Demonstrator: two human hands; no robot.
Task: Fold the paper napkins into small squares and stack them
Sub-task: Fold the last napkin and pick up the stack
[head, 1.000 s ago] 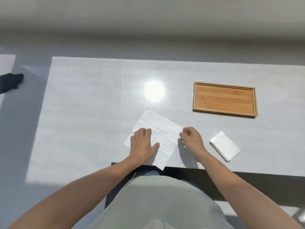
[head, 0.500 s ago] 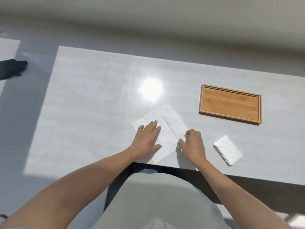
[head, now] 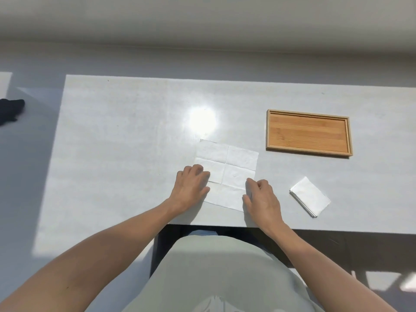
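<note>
A white paper napkin (head: 234,161) lies unfolded on the pale table (head: 123,143), its creases dividing it into squares. My left hand (head: 190,188) rests on the napkin's near left part with the fingers slightly curled. At the near right edge my right hand (head: 262,199) has thumb and forefinger pinched on the paper. A small stack of folded napkin squares (head: 310,197) lies to the right of my right hand, apart from it.
A shallow wooden tray (head: 267,131) with nothing in it sits at the back right, beyond the folded stack. A bright glare spot lies just beyond the napkin. The table's near edge runs right behind my wrists. A dark object (head: 10,109) lies on the floor far left.
The napkin has turned from a diamond to nearly square with the table edge. Both hands shifted with it, the left to its near left side, the right to its near right edge.
</note>
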